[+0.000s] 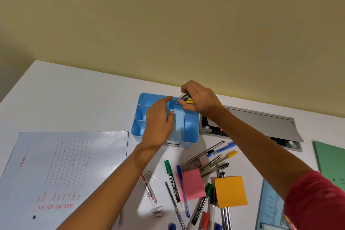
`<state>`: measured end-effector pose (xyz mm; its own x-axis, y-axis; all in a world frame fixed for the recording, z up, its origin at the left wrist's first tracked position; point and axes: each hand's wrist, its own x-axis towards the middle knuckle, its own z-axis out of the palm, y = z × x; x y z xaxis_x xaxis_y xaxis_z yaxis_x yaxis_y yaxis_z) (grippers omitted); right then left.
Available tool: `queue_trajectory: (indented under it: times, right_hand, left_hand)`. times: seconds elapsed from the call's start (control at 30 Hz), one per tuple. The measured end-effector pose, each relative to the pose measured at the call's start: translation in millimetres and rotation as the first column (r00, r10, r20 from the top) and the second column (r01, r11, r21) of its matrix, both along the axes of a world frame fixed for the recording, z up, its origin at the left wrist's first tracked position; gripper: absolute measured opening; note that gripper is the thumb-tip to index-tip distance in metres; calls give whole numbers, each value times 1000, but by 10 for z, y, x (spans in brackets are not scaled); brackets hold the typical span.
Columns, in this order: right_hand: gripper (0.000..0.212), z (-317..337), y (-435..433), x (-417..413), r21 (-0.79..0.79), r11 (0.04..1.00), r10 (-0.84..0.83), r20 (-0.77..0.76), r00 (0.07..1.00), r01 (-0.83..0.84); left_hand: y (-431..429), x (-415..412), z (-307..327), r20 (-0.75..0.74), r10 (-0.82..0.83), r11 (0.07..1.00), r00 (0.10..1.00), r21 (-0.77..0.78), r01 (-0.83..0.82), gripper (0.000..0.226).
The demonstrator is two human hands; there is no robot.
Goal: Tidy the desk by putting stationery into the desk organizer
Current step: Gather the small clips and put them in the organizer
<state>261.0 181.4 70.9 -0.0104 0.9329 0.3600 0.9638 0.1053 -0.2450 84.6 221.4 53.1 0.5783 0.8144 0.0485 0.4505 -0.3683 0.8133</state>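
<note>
Far left of the tabletop (74, 95): white file folder (71, 170), flat, printed face up; too big for the bins, leave it; right of it, loose paper clips (151, 176) and a whiteboard marker (148, 188) lie a little apart from the main heap; blue desk organizer (191, 129) sits toward the back, near the wall, its compartments bare where visible; left grip (158, 121) lies over the organizer's middle, released, fingers stretched out, thumb at a divider, forefinger reaching toward the clips, holding nothing that I can see; right grip (199, 101) hovers above the organizer's far right corner, pinching a small bunch of binder clips (188, 99), yellow and black, one wire handle poking out toward the left forefinger; step in hand, by my reading: drop the binder clips into a compartment; to do it well, lower the bunch below the rim before letting go, choose a small bin rather than the long one the pens will need, let the left grip steady the body so it does not slide, mind the wire handle snagging a finger; in front, a heap of pens and markers (211, 166) with pink sticky notes (191, 185) and orange sticky notes (230, 191) among them, all unsorted; task barely begun, I judge; grey cable hatch (261, 123) just right of the organizer; green folder (330, 157) at the far right edge.
</note>
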Motion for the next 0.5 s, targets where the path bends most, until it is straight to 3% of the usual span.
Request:
queue_trajectory:
  times: [0.27,0.37,0.5]
  right_hand:
    - [32,-233,-13,56,16,994,104,157,982,-108]
    - [34,-259,9,41,19,997,76,150,986,-79]
    - [25,-295,16,49,-25,999,48,99,994,-46]
  left_hand:
    - [30,208,-88,-201,22,1000,979,0,-22,51]
    - [0,265,-103,-233,48,997,971,-52,-61,51]
    - [-13,313,-115,-331,-58,997,942,-58,41,49]
